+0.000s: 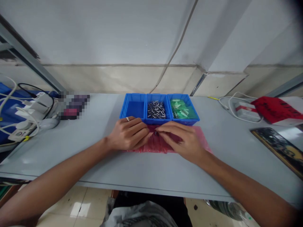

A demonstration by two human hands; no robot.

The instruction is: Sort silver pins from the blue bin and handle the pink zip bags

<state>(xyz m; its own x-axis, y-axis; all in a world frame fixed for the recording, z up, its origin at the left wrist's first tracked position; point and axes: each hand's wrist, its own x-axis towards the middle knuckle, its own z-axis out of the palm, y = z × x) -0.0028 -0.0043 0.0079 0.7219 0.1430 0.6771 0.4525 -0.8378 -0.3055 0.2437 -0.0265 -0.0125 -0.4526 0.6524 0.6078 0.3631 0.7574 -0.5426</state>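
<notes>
Over a pink plastic sheet or bag (pixel 155 146) on the table, my two hands come close together. My right hand (pixel 183 137) is closed in a pinch, its thumb and forefinger on a small dark metal piece (pixel 156 132). Just left of that piece, my left hand (pixel 130 134) has its fingers curled and pressed together, a ring on one finger; what its fingertips hold is hidden. Right behind the hands stand three joined blue bins. The middle bin holds many small metal pins (pixel 156 110), the right one green plastic packets (pixel 181 108), and the left bin (pixel 135 108) shows its bare bottom.
Chargers and cables (pixel 35 110) crowd the table's left end, near a blurred-out item (pixel 74 107). On the right lie a white-and-red box (pixel 247 111) with a cable, a red packet (pixel 274 110) and a dark patterned panel (pixel 279 145). A wall rises behind the table (pixel 142 171).
</notes>
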